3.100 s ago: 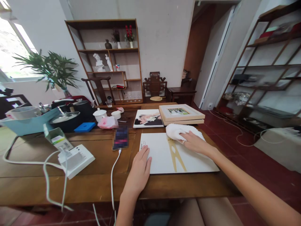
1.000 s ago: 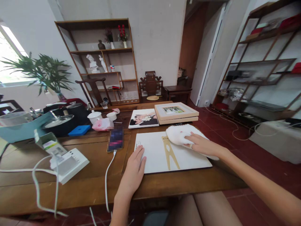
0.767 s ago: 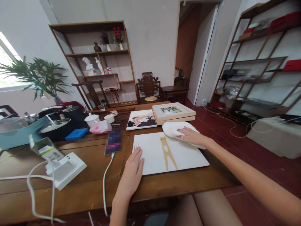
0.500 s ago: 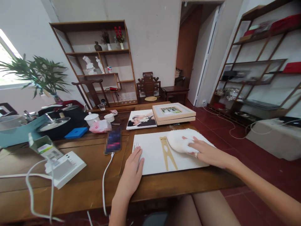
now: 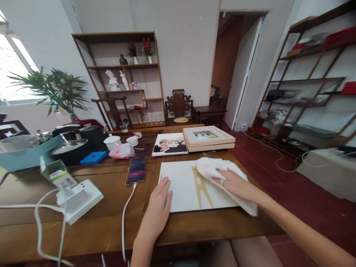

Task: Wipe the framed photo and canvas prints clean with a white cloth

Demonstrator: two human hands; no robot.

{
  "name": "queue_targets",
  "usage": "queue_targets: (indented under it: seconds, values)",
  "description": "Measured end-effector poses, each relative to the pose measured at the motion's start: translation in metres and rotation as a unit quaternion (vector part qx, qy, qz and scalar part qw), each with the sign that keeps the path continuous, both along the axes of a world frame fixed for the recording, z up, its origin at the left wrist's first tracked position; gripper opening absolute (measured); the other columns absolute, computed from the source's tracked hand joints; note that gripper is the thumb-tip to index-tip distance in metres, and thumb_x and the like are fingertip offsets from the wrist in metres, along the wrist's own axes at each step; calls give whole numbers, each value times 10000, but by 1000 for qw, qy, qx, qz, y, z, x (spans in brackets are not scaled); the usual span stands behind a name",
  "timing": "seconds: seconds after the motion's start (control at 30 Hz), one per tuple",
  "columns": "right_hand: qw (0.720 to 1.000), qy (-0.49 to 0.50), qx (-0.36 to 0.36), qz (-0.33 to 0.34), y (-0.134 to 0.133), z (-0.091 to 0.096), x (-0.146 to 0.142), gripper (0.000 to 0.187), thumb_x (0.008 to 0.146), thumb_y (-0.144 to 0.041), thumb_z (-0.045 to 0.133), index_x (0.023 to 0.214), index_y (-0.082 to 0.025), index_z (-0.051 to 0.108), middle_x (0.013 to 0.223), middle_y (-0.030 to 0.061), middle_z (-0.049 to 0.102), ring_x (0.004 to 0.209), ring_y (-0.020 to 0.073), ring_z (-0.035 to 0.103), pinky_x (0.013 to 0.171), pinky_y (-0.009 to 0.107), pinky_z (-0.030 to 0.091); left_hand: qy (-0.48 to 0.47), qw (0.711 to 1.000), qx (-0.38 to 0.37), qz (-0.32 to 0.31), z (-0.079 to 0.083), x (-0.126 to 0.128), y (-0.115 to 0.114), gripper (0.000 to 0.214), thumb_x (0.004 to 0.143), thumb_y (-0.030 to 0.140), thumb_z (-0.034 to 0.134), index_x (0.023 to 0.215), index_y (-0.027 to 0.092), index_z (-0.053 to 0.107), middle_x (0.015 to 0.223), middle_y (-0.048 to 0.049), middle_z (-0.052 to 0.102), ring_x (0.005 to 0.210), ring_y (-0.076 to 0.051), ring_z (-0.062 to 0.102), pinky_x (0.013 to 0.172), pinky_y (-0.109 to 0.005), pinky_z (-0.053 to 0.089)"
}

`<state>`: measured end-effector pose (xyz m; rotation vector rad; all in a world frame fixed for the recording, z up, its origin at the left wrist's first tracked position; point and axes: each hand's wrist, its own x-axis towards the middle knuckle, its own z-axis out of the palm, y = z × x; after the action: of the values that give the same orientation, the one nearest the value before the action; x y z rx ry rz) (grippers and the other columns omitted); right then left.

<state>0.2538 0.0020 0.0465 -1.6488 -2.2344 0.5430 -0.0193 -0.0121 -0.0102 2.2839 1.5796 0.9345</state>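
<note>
A flat white panel (image 5: 179, 191) lies on the wooden table, with a tan, long-legged animal-headed figure (image 5: 199, 189) on its face. My left hand (image 5: 160, 200) rests flat across the panel's left edge, fingers stretched out and holding nothing. On the right part of the panel, my right hand (image 5: 233, 183) grips and presses down a fluffy white cloth (image 5: 210, 167). The cloth covers the panel's right side and hangs over its near right corner. Parts of the right fingers are sunk in the cloth.
Beyond the panel lie a photo print (image 5: 174, 144) and stacked wooden frames (image 5: 213, 142). Left of it sits a phone (image 5: 136, 170) on a white cable (image 5: 124, 218). Further left are an open white box (image 5: 86, 200), a blue box (image 5: 93, 157) and a lidded pan (image 5: 71, 154).
My right hand and the cloth have slid a little left and towards me, with a cloth corner now over the panel's near edge. My left hand stays on the left edge.
</note>
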Motion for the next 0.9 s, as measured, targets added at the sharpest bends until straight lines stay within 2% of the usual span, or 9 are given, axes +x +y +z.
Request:
queue_targets:
  seconds: [0.07, 0.1, 0.23, 0.33, 0.53, 0.63, 0.77, 0.83, 0.9]
  values:
    - [1000, 15, 14, 8, 22, 1, -20, 435, 879, -347, 283, 1198, -158, 509, 1283, 119, 504, 1189, 338, 414, 1013, 535, 223, -1, 1000, 2, 1, 0, 0, 1, 383, 893, 280, 358, 1224, 140, 489, 1345, -119, 452, 1260, -226, 393, 1053, -449, 321]
    - [1000, 17, 17, 10, 31, 1, -29, 417, 875, -326, 291, 1182, -159, 519, 1288, 116, 499, 1209, 336, 389, 1021, 563, 166, -3, 1000, 3, 1, 1, 0, 1, 379, 891, 279, 363, 1222, 146, 492, 1342, -116, 456, 1257, -227, 398, 1051, -447, 324]
    - [997, -29, 38, 68, 41, -5, -52, 442, 777, -158, 356, 1191, -160, 510, 1365, 94, 414, 1322, 316, 168, 1019, 610, 48, -5, 1000, 5, -1, 0, 0, 1, 374, 889, 277, 372, 1220, 155, 495, 1337, -112, 463, 1253, -226, 405, 1051, -438, 327]
    - [990, -74, 62, 100, 17, -10, -55, 531, 658, -79, 391, 1161, -166, 536, 1408, 76, 351, 1342, 298, 84, 1033, 594, 45, 2, 1000, 2, -4, 0, -1, 2, 385, 892, 284, 360, 1223, 138, 491, 1342, -121, 455, 1260, -228, 393, 1054, -440, 322]
    - [981, -93, 68, 154, -64, -12, -54, 477, 569, -64, 412, 981, -185, 620, 1448, 26, 270, 1347, 295, 11, 1049, 584, -11, 19, 1000, -5, -7, -1, -1, 1, 410, 903, 282, 323, 1237, 95, 469, 1356, -143, 430, 1275, -223, 370, 1064, -444, 302]
    - [979, -94, 73, 165, -79, -13, -53, 488, 526, -47, 409, 940, -190, 625, 1450, -1, 263, 1349, 283, 9, 1061, 568, 1, 22, 1000, -13, -5, -1, -1, 1, 421, 905, 286, 314, 1248, 88, 458, 1364, -143, 419, 1279, -221, 362, 1066, -442, 298]
    - [985, -85, 77, 126, -52, -12, -45, 504, 581, -52, 418, 1040, -157, 596, 1396, 77, 372, 1336, 243, 161, 1085, 486, 87, 20, 1000, -18, -3, -1, -1, 0, 424, 906, 291, 314, 1256, 95, 451, 1370, -136, 412, 1286, -213, 351, 1071, -432, 293]
    - [991, -64, 85, 83, -26, -11, -39, 422, 703, -111, 405, 1090, -141, 571, 1359, 112, 418, 1302, 236, 262, 1078, 451, 145, 19, 1000, -18, -1, -1, -1, -1, 421, 907, 291, 313, 1256, 101, 451, 1372, -132, 411, 1289, -209, 346, 1073, -429, 290]
    - [995, -36, 84, 41, 0, -9, -35, 364, 822, -220, 354, 1122, -158, 552, 1309, 104, 477, 1249, 247, 354, 1048, 440, 211, 18, 1000, -18, 0, -1, -1, -1, 421, 908, 291, 312, 1256, 101, 451, 1372, -132, 410, 1289, -208, 345, 1074, -426, 288]
